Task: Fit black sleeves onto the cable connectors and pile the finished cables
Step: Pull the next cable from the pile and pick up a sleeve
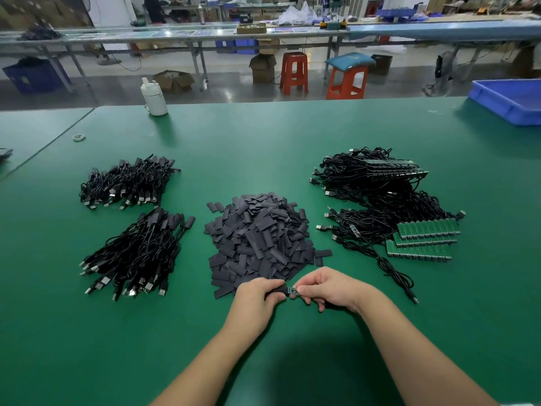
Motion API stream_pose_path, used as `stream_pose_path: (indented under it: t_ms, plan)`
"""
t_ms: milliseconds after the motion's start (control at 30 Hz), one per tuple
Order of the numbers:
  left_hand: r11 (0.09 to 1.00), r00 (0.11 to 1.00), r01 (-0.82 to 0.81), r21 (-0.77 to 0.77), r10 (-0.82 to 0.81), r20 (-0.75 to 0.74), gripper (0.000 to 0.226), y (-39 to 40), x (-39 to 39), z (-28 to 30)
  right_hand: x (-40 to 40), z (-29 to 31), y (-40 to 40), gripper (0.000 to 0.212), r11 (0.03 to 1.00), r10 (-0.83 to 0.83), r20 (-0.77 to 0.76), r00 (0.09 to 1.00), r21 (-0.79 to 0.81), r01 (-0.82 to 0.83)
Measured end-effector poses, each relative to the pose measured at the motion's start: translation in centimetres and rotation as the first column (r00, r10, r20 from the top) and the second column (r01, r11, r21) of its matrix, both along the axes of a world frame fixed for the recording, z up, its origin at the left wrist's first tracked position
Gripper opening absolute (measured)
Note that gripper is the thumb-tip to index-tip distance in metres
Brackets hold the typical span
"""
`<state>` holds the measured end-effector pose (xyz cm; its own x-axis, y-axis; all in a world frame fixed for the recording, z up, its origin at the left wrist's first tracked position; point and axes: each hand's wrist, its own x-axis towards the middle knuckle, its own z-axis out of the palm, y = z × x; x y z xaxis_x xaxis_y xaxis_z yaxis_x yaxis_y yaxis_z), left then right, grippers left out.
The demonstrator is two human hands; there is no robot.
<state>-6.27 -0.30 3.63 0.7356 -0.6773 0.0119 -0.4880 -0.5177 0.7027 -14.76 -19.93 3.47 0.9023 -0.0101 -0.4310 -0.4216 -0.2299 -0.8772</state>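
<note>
My left hand [257,294] pinches a black sleeve [279,289] whose open end meets a small green connector board [292,290]. My right hand [328,288] pinches the other end of that board. The board's black cable [395,273] trails off to the right across the mat. Just beyond my hands lies a heap of loose black sleeves [260,238]. Two piles of sleeved cables lie at the left, one near [137,256] and one farther back [128,183]. At the right sit bare cables with green boards [389,206].
Everything lies on a green table mat [263,136]. A white bottle [154,98] stands at the far edge, a small tape ring [78,138] at the left, a blue bin [509,101] at the far right. Stools and benches stand beyond the table.
</note>
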Motion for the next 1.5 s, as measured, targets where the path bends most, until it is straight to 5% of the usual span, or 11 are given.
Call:
stream_pose_path:
  t_ms: [500,1000,1500]
  plan:
    - [0.997,0.994,0.069,0.046,-0.072,0.087,0.032,0.0,0.9,0.6,0.0,0.1,0.0,0.018,0.998,-0.007,0.015,1.000,0.055,0.007]
    - [0.920,0.913,0.284,0.270,-0.346,0.218,0.027,-0.8,1.6,1.6,0.0,-0.5,-0.1,0.017,0.998,-0.015,0.043,0.999,0.057,0.012]
    - [0.946,0.946,0.228,0.229,-0.271,0.177,0.025,-2.3,0.2,1.4,-0.1,-1.2,-0.1,0.025,0.986,-0.100,0.057,0.993,0.140,0.091]
